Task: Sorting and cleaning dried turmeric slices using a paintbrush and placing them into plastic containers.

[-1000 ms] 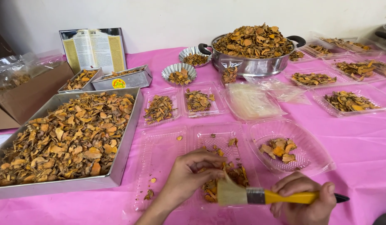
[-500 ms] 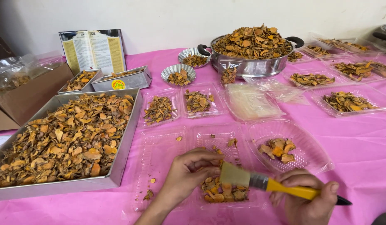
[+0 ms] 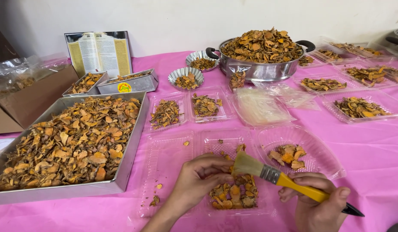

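Two clear trays [image 3: 207, 105] of chips lie beyond the left hand [image 3: 199, 178] pinching a chip, right hand [image 3: 319, 206] gripping a brush [image 3: 276, 176].

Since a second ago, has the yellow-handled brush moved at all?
Yes. The brush has risen and tilted, its bristles now up by the left hand, nearer the round clear tray than before, when it lay low and level at the table edge.

The left hand [image 3: 198, 178] hides whatever piece it pinches, and the bottom edge crops the right hand [image 3: 318, 205].
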